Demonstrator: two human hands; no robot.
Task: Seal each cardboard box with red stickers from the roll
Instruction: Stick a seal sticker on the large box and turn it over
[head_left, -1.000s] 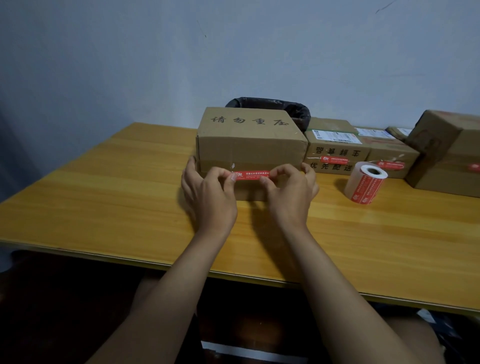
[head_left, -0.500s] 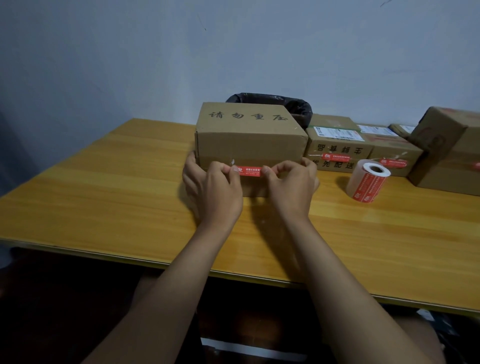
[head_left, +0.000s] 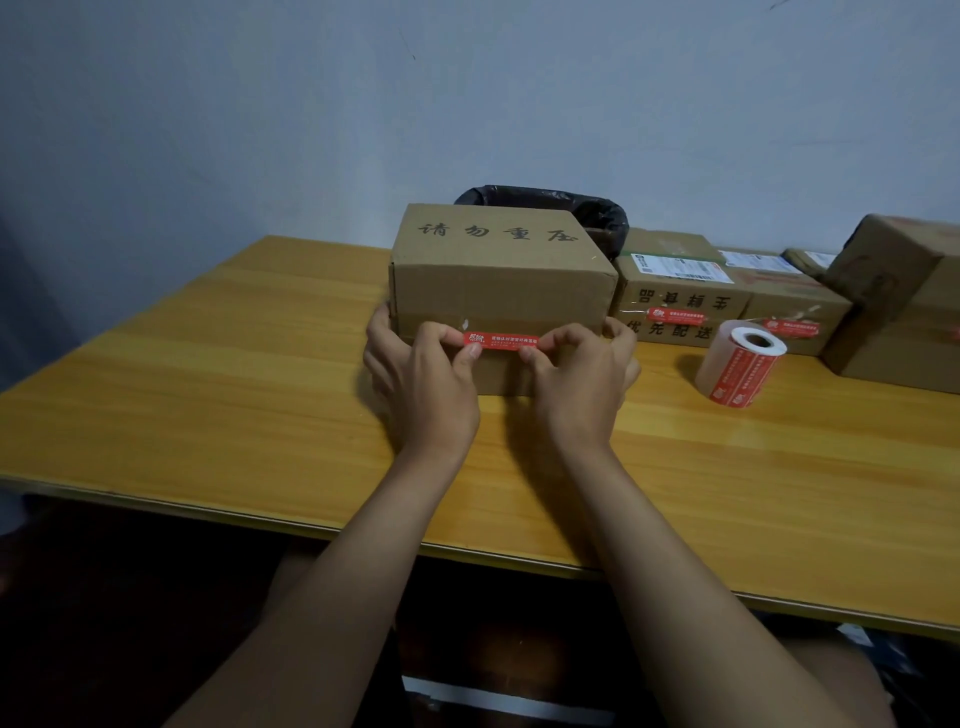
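Observation:
A brown cardboard box (head_left: 498, 280) with black characters on its lid stands mid-table. A red sticker (head_left: 501, 340) lies across its front face, along the flap seam. My left hand (head_left: 423, 379) pinches the sticker's left end between thumb and forefinger, its other fingers curled round the box's left corner. My right hand (head_left: 579, 382) pinches the sticker's right end the same way, against the box's right side. The sticker roll (head_left: 740, 364), white with red labels, stands on the table to the right of the box.
Several cardboard boxes (head_left: 680, 296) line the back right of the wooden table (head_left: 208, 374); two show red stickers. A larger box (head_left: 904, 306) sits at the far right. A black-bagged bin (head_left: 597, 213) stands behind the box. The wall is close behind.
Both hands stayed at the sticker's ends on the box front. The visible red strip between my thumbs looks slightly longer now; the view shifted a little.

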